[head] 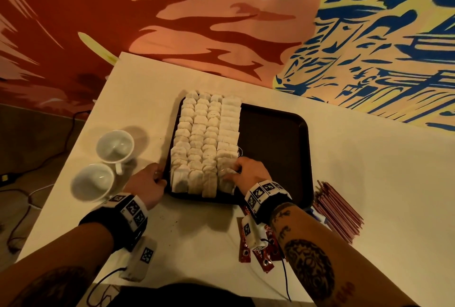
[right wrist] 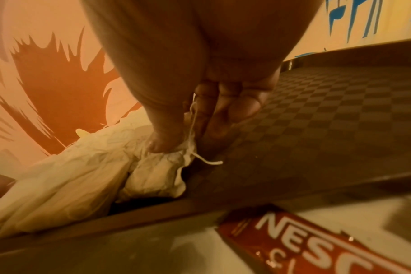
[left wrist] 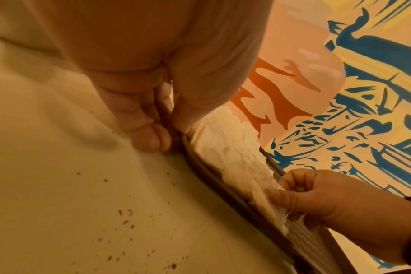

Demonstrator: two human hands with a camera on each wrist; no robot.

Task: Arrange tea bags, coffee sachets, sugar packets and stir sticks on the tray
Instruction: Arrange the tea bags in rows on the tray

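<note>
A dark brown tray lies on the white table. Several rows of pale tea bags fill its left half; the right half is bare. My left hand grips the tray's near left rim, thumb on top and fingers beneath. At the near end of the rightmost row, my right hand pinches a tea bag between thumb and fingers, its string hanging loose. Red coffee sachets lie under my right wrist. A bundle of red stir sticks sits right of the tray.
Two white cups stand on their sides left of the tray. A painted wall rises right behind the table. The table's left edge drops to a floor with cables. Dark crumbs speckle the table near me.
</note>
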